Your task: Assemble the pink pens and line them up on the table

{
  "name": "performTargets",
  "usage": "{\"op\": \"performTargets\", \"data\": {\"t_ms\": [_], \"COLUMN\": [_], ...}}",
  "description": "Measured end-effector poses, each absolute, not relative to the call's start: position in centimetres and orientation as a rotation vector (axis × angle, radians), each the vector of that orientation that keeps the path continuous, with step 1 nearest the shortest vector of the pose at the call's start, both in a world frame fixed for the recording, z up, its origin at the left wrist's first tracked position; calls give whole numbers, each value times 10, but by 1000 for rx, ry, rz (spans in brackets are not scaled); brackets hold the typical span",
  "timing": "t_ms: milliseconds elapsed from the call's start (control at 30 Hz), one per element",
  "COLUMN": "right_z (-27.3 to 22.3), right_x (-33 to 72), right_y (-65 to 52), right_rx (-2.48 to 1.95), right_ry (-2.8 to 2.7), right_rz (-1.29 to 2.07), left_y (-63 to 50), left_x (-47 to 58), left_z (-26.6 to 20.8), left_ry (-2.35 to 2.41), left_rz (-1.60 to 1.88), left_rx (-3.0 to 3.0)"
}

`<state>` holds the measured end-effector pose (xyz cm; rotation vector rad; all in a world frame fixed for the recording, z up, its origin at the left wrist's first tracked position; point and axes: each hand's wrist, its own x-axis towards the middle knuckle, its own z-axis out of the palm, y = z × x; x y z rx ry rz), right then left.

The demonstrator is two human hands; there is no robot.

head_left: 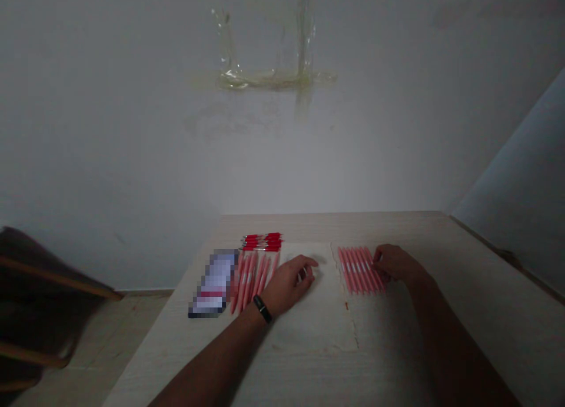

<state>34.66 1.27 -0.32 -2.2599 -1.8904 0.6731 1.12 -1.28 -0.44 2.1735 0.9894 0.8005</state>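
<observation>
My left hand, with a black band on its wrist, hovers or rests over a pale sheet; I cannot tell which. Its index finger is stretched out, the other fingers are loosely bent, and nothing shows in it. My right hand is at the right end of a neat row of pink pens. Its fingers pinch the outermost pen, partly hidden by the hand. A looser group of pink pens lies left of my left hand. Behind that group, several bright red pens lie crosswise.
A blurred-out, phone-like flat object lies at the left of the pale wooden table. The wall behind carries strips of clear tape. Dark furniture with wooden bars stands on the floor at left.
</observation>
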Motion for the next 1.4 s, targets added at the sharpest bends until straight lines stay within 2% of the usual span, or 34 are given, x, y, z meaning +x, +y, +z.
{"op": "performTargets", "data": {"t_ms": [300,700,833,967,1133,1400], "right_z": [4,8,7,7,6,14], "right_x": [344,312,294,266,244,241], "right_y": [15,14,11,1,-7,-11], "right_rx": [-2269,-1937,-1836,-1725,-1745,-1721], "right_ry": [-1899,-1981,-1999,-2090,-2118,-2114], "right_rz": [531,288,242,288,699,520], "left_y": [-12,18,19,18,16,17], "left_x": [10,-40,-45,-44,-41,-42], "left_z": [-4,7,11,13,10,9], "left_ry": [1087,1896,1997,2007,1977,1985], "left_rz": [751,338,228,119,73,80], "left_rx": [2249,2290,2290,2297,2368,2366]}}
